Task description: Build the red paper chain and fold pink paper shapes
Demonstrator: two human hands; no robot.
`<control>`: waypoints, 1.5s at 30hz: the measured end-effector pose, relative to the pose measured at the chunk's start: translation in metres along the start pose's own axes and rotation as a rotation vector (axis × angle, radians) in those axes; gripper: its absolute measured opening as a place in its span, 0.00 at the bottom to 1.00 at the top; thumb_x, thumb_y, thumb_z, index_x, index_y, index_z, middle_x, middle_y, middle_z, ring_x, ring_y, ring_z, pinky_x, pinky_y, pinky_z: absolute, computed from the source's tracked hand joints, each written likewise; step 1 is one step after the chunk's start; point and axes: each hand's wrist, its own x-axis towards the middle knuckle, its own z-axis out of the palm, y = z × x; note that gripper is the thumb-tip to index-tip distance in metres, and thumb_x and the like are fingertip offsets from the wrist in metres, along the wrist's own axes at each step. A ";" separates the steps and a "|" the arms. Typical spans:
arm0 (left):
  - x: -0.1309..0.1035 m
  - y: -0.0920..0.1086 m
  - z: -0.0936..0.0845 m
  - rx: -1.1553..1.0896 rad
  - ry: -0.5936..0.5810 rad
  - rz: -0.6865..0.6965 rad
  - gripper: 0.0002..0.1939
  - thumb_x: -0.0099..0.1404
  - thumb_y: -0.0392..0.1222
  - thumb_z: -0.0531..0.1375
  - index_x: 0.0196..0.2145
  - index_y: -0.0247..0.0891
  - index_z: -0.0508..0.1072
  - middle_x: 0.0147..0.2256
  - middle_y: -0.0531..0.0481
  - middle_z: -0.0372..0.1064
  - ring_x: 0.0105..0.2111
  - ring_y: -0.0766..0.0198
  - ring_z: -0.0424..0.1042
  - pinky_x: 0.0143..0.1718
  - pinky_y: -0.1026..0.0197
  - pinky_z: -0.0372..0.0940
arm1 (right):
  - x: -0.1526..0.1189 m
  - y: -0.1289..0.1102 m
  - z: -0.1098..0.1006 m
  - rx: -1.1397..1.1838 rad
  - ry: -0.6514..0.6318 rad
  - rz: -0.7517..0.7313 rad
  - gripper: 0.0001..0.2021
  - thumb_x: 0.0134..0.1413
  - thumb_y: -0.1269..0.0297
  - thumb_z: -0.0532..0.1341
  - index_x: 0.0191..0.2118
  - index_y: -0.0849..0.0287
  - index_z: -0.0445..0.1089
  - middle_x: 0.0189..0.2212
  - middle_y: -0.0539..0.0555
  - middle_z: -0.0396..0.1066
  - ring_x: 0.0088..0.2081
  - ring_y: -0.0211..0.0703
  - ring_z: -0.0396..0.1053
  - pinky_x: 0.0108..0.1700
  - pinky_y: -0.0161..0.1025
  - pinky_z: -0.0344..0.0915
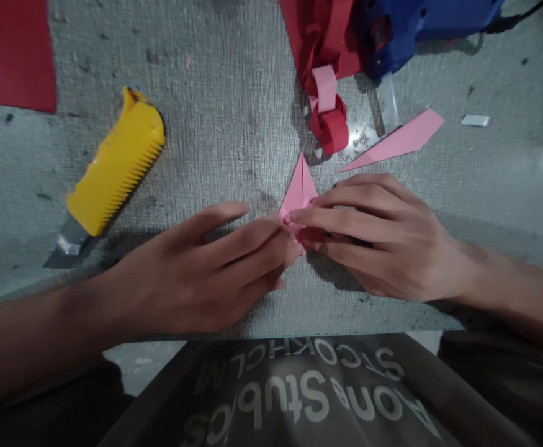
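Observation:
A small piece of folded pink paper lies near the table's front edge, its point facing away from me and a crease down its middle. My left hand pinches its lower left side, with the index finger stretched out to one side. From the right, the fingertips of my right hand press on its right side and lower part. The lower end of the paper is mostly hidden under the fingers of both hands. Just beyond my right hand lies a second folded pink paper, long and pointed.
A yellow utility knife with its blade out lies at left. Red paper is at the upper left. A red and pink paper chain and a blue glue gun with a clear nozzle-side stick are at the back.

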 end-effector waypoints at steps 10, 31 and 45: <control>0.001 0.002 0.000 -0.058 -0.035 -0.019 0.14 0.81 0.42 0.60 0.56 0.30 0.78 0.55 0.44 0.79 0.55 0.51 0.82 0.49 0.50 0.82 | 0.002 0.000 0.000 0.002 0.007 -0.011 0.08 0.76 0.73 0.59 0.50 0.58 0.75 0.63 0.52 0.77 0.62 0.52 0.75 0.63 0.57 0.73; -0.005 0.030 -0.012 0.016 -0.146 -0.199 0.18 0.83 0.52 0.56 0.60 0.43 0.79 0.55 0.51 0.81 0.52 0.56 0.82 0.43 0.50 0.78 | 0.002 -0.003 -0.001 -0.010 0.005 -0.004 0.09 0.76 0.73 0.58 0.52 0.60 0.76 0.56 0.49 0.81 0.60 0.53 0.77 0.67 0.60 0.72; -0.001 0.082 -0.009 0.059 -0.253 -0.523 0.24 0.82 0.47 0.59 0.70 0.41 0.70 0.69 0.44 0.70 0.68 0.44 0.70 0.73 0.33 0.54 | -0.004 -0.001 0.004 -0.059 0.016 -0.065 0.17 0.71 0.77 0.55 0.56 0.63 0.77 0.58 0.55 0.80 0.60 0.55 0.74 0.65 0.61 0.70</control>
